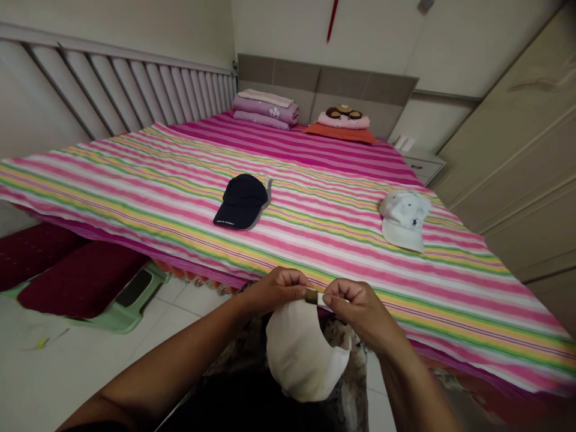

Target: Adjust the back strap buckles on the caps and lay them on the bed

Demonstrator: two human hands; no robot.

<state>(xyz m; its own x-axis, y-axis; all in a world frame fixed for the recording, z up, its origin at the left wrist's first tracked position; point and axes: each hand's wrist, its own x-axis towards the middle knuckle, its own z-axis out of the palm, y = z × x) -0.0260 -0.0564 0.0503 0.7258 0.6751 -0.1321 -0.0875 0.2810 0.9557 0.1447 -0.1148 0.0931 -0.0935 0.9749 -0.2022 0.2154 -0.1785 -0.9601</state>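
A cream baseball cap (297,351) hangs in front of me at the near edge of the bed, its rear opening facing right. My left hand (285,288) pinches the back strap beside a brass-coloured buckle (311,296). On the buckle's other side, my right hand (348,298) grips the white end of the same strap between thumb and fingers. Farther off on the bed lie a dark navy cap (243,201), with small white lettering on its brim, and a white cap (406,219) with a small dark emblem.
A striped sheet (189,174) covers the bed. Folded purple bedding (265,110) and a pink-and-orange pile (344,125) sit by the headboard (292,75). Stools with dark red tops (85,279) stand at left, a wardrobe (517,120) at right, and a nightstand (423,165) beyond.
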